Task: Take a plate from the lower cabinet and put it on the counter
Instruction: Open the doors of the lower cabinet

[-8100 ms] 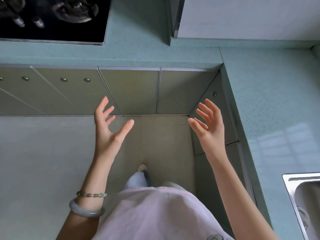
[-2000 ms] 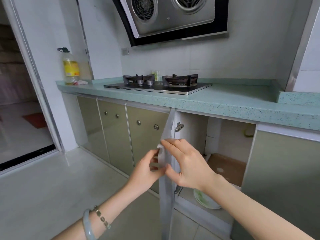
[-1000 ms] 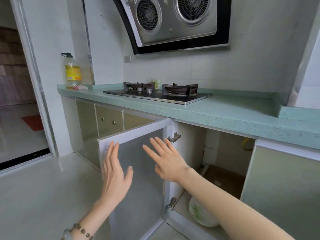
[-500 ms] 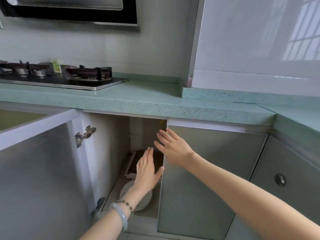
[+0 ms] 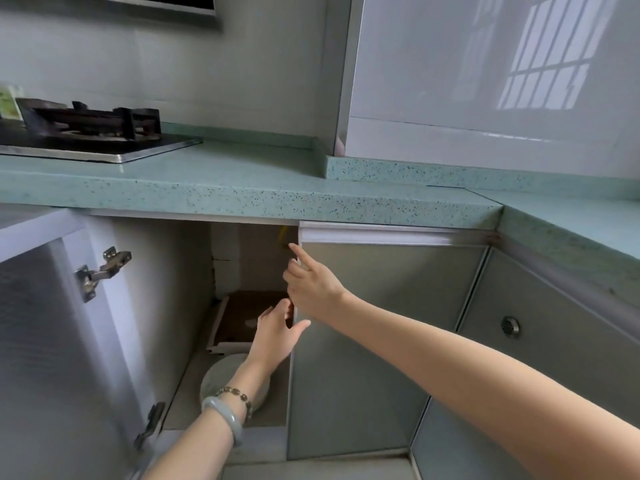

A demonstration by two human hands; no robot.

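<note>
While hands (image 5: pixel 294 313) hover empty at door edge (image 5: pixel 294 341), plate (image 5: pixel 221 379) sits below

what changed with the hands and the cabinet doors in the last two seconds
The left door was swung fully open and let go. Both hands moved right: the right hand now rests at the shut right door's edge, the left hand reaches inside. The plate stays on the cabinet floor, untouched.

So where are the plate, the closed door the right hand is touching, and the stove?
plate (image 5: pixel 221 377), head view, bare white rim left of the wrist.
closed door (image 5: pixel 381 341), head view, middle of its panel.
stove (image 5: pixel 97 133), head view, burner grate.
</note>
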